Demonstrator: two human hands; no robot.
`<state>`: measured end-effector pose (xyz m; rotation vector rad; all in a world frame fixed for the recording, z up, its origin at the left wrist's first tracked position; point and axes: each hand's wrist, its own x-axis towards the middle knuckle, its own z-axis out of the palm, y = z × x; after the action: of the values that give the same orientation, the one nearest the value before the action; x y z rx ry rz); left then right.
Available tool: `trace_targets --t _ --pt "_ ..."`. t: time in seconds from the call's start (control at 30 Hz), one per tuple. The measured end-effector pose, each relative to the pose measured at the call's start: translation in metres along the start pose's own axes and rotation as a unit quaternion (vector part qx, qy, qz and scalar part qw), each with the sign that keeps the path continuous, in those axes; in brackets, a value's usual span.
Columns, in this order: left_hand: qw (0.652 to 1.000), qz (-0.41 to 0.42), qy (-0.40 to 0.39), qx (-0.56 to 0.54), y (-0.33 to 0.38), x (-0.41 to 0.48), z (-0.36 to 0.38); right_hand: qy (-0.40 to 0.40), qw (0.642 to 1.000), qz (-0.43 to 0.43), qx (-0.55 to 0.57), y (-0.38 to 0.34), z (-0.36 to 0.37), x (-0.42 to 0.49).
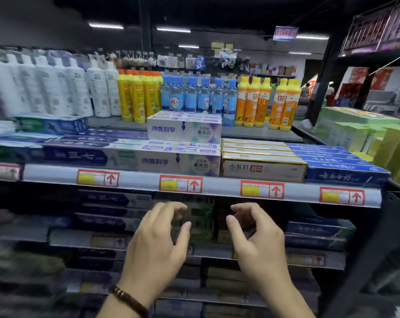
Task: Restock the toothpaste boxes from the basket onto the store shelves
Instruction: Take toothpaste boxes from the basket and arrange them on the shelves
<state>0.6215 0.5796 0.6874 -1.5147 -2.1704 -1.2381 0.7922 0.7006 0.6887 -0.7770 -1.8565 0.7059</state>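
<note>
Your left hand [157, 244] and right hand [261, 239] are both loose and hold nothing, the basket is out of view, and the top white box [184, 129] on the shelf [208, 191] could maybe slide off if bumped.

Dim store, bright top shelf

Ceiling strip lights [106, 26] glow at 12 o'clock; lower shelves [79, 239] are shadowed, blurred toward 9 o'clock.

Left hand [158, 239], right hand [256, 237]: empty, half-curled
</note>
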Motion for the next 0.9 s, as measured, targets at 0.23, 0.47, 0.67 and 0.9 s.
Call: trace_targets --t 0.23,0.47,0.67,0.9 --pt "0.995 -0.094 0.011 -0.034 -0.059 -0.038 -0.056 -0.071 0.997 0.026 0.035 -0.045 0.071 -0.042" --pt "0.989 -0.143 0.026 -0.012 -0.119 -0.082 -0.119 -0.149 0.987 0.013 0.052 -0.095 0.149 -0.083" --pt "0.979 -0.196 0.05 0.007 -0.17 -0.125 -0.167 -0.215 0.973 0.001 0.084 -0.132 0.212 -0.117" --pt "0.961 -0.265 0.075 0.023 -0.217 -0.167 -0.207 -0.299 0.948 -0.002 0.112 -0.159 0.277 -0.15"
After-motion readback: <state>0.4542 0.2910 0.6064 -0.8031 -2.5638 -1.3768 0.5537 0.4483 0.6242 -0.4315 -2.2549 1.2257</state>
